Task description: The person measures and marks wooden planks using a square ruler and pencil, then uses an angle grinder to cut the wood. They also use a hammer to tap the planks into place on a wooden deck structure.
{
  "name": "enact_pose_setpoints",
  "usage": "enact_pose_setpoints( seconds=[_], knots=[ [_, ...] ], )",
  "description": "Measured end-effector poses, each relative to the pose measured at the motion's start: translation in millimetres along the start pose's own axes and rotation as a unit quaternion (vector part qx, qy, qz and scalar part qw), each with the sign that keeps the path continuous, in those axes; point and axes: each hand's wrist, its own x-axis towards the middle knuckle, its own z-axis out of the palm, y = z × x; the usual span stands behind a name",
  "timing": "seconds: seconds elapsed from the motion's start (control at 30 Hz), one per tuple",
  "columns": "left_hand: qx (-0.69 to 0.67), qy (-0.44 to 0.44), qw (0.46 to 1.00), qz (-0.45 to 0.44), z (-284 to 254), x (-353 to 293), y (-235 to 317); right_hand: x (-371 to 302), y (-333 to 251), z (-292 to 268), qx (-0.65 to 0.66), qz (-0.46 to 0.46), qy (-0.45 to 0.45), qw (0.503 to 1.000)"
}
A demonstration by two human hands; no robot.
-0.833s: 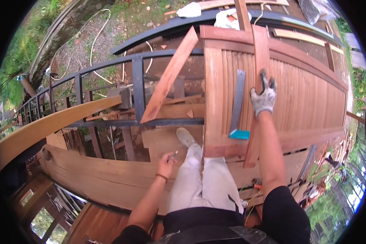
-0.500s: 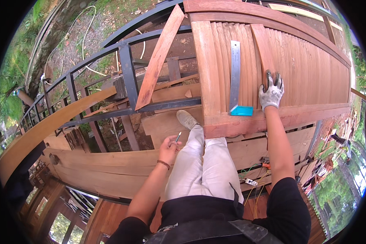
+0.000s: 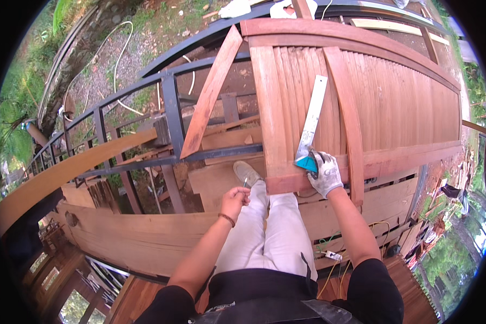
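Note:
My right hand, in a grey-white work glove, grips the teal handle of a try square. The square's metal blade lies slanted across the slats of a louvred wooden panel. To its right, a loose reddish wood strip crosses the panel and overhangs its near edge. My bare left hand is in the air left of the panel's near corner, fingers closed around a slim pencil, mostly hidden.
A dark metal frame supports the panel's left side, with a reddish board leaning across it. Long planks lie near my legs. A curved board juts in from the left. Cords lie at lower right.
My right hand has left the wood strip and taken the square by its handle, tilting it. The strip now reaches past the panel's near edge. My left hand has moved slightly right.

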Motion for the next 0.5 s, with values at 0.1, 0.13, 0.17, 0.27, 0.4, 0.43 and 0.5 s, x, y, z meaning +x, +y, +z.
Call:
enact_pose_setpoints(
  seconds=[0.1, 0.13, 0.17, 0.27, 0.4, 0.43, 0.5],
  knots=[
    [-0.023, -0.024, 0.999, -0.024, 6.5, -6.2, -24.4, -35.9, -25.3, 13.9, 0.103, 0.005, 0.035, 0.994],
    [-0.044, -0.031, 0.998, -0.038, 11.2, -9.4, -35.4, -51.6, -33.8, 26.0, 0.118, 0.0, 0.04, 0.992],
    [-0.066, -0.039, 0.996, -0.048, 18.1, -11.9, -47.5, -66.3, -37.5, 41.7, 0.137, -0.006, 0.04, 0.99],
    [-0.121, -0.065, 0.987, -0.08, 40.1, -21.7, -77.5, -102.2, -51.1, 78.9, 0.166, -0.004, 0.051, 0.985],
    [-0.178, -0.068, 0.98, -0.059, 75.9, -19.2, -89.5, -112.4, -53.7, 111.3, 0.19, -0.018, 0.081, 0.978],
    [-0.177, -0.069, 0.981, -0.038, 82.7, -16.5, -93.6, -113.5, -55.5, 113.3, 0.186, -0.032, 0.091, 0.978],
    [-0.148, -0.052, 0.987, 0.028, 95.5, -8.8, -100.5, -108.1, -53.5, 118.4, 0.181, -0.063, 0.089, 0.977]
  ],
)
